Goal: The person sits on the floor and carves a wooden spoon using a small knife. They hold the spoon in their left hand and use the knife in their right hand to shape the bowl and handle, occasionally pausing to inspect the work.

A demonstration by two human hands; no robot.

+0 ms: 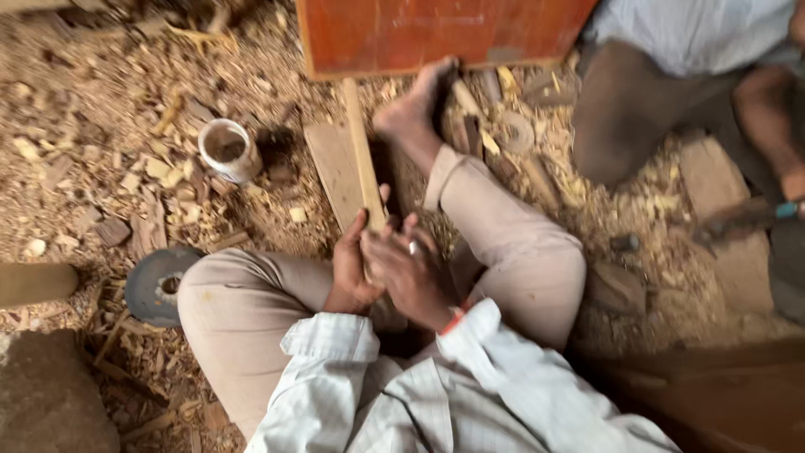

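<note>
Right, person's sat on the ground w/ knees spread, both hands down between the legs on a long wooden strip (362, 159). Left hand (352, 267) is wrapped round the near end of it, fingers curled tight on the wood, thumb up along the edge. Right hand (408, 270) sits just beside and partly over the left, fingers bent together on the same end; ring on one finger. Can't tell if there's a small tool under that palm, too blurred. Strip runs away from the hands toward a red-orange board (436, 33), far end touching or just under its lower edge. Bare foot (415, 105) is planted right beside the strip near that board.

Flat plank (331, 168) lies next to the strip on the left. White tin (228, 149) further left, among chips & shavings all over the ground. Dark round disc (155, 283) by the left knee. Another person crouches top right, a hand (792, 186) on a tool w/ a blue bit, well apart.

Risks, imo: strip is thin & only held at one end, so it could skid sideways on the loose shavings or flex & snap. Foot's close enough to get jabbed or pinched if it slips. Splinters likely w/ bare hands. Tin could get knocked by a knee.
</note>
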